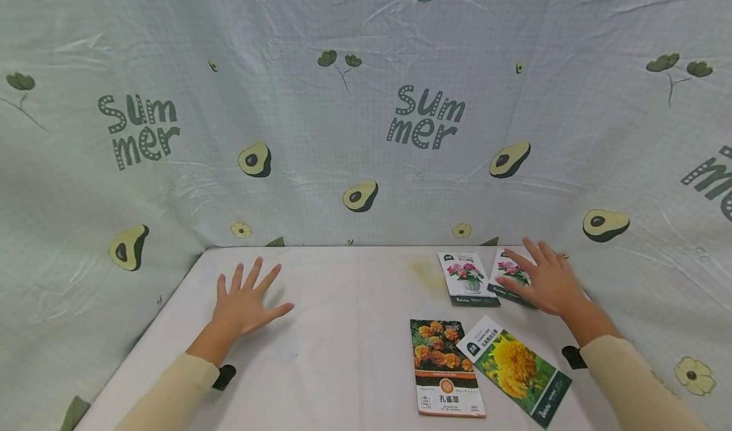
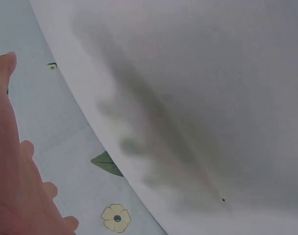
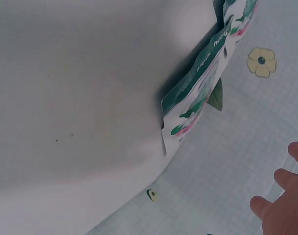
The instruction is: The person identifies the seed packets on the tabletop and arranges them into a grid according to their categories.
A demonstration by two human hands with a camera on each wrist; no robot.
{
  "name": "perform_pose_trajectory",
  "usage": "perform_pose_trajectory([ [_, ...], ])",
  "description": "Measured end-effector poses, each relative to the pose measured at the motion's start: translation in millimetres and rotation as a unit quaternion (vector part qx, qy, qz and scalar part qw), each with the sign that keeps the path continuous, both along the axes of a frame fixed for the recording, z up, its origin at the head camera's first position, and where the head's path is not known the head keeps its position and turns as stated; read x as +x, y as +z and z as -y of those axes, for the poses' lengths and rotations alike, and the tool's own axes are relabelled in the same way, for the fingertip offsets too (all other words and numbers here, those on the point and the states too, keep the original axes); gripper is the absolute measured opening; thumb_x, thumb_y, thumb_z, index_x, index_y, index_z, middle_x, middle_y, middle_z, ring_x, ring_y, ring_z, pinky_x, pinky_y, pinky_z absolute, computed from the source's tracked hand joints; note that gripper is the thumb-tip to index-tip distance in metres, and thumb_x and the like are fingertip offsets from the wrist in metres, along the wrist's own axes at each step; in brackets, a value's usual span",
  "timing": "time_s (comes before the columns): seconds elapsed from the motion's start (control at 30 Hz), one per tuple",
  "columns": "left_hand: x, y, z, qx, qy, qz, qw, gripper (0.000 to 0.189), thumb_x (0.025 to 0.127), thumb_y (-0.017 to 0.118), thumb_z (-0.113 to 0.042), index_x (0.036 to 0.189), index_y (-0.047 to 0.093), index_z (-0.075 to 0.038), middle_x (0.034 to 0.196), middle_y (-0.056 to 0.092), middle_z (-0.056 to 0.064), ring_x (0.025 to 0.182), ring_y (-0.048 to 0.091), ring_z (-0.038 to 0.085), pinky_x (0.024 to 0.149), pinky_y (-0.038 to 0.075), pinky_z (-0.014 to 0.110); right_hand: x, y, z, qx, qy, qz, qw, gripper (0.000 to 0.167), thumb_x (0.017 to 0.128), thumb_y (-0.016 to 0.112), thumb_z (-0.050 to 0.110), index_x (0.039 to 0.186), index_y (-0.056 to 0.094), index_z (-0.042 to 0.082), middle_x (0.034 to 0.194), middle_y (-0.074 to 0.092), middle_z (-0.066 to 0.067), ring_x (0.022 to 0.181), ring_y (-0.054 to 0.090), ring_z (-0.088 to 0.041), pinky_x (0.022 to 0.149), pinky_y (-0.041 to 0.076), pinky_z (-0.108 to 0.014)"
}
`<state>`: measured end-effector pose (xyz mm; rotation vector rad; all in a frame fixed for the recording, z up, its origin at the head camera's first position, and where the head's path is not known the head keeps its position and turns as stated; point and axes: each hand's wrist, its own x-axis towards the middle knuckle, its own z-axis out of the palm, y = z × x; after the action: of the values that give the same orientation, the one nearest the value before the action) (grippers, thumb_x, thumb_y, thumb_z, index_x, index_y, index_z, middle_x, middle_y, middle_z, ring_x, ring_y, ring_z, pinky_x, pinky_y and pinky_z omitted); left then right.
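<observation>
My left hand [image 1: 240, 311] is held over the left part of the white table, its fingers spread and nothing in them. In the left wrist view, part of that hand [image 2: 21, 181] shows at the left edge, with its shadow on the tabletop. On the right, my other hand [image 1: 548, 283] is spread in front of a seed packet [image 1: 509, 269] with pink flowers, hiding part of it. A matching pink-flower packet [image 1: 470, 280] lies just left of it. Through the right wrist view, the right hand's fingers [image 3: 281, 215] appear apart from the packets [image 3: 197, 93].
Nearer the front right lie an orange marigold seed packet [image 1: 446, 367] and a slanted packet with a yellow flower [image 1: 515, 370], corners close together. The white table [image 1: 343, 335] meets a hanging avocado-print sheet [image 1: 309, 119] at the back and sides. A faint yellowish stain marks the tabletop.
</observation>
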<state>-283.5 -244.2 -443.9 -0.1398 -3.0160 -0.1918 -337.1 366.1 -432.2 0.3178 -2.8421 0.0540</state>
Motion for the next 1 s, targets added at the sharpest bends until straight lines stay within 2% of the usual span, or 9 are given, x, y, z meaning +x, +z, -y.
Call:
perform_pose_trajectory([
  [0.37,7.6,-8.3,-25.0,0.016,-0.041,-0.02,0.9988,0.097,0.085,0.056,-0.081,0.163,0.029,-0.03,0.172,0.016,0.015,0.154,0.015,0.054,0.116,0.004,0.076,18.8,-13.9,18.3,-0.047,0.029,-0.007,0.9984,0.082,0.091,0.065,0.062,0.152,0.047,0.011,0.165,0.026,-0.028,0.149,0.023,-0.053,0.117,0.017,-0.072],
  [0.67,13.7,-9.7,-41.2,0.024,-0.065,-0.006,0.9976,0.098,0.084,0.055,-0.082,0.163,0.028,-0.032,0.173,0.014,0.014,0.155,0.013,0.053,0.116,0.006,0.076,34.3,-21.4,34.2,-0.077,0.063,-0.01,0.995,0.075,0.093,0.065,0.059,0.151,0.051,0.015,0.163,0.031,-0.026,0.146,0.03,-0.054,0.114,0.023,-0.073],
  [0.87,18.5,-12.6,-49.0,0.035,-0.083,-0.006,0.9959,0.098,0.083,0.058,-0.081,0.162,0.03,-0.031,0.172,0.015,0.014,0.154,0.016,0.053,0.116,0.009,0.076,42.6,-26.6,40.1,-0.097,0.068,-0.008,0.993,0.073,0.093,0.066,0.057,0.152,0.051,0.017,0.164,0.03,-0.023,0.149,0.027,-0.051,0.112,0.023,-0.075],
  [1.0,21.5,-17.0,-53.3,0.039,-0.091,0.011,0.995,0.097,0.083,0.058,-0.081,0.162,0.029,-0.033,0.173,0.014,0.012,0.155,0.014,0.052,0.116,0.008,0.075,48.2,-28.2,46.2,-0.104,0.077,-0.007,0.9916,0.071,0.094,0.067,0.054,0.152,0.05,0.018,0.165,0.03,-0.022,0.149,0.027,-0.05,0.11,0.025,-0.077],
])
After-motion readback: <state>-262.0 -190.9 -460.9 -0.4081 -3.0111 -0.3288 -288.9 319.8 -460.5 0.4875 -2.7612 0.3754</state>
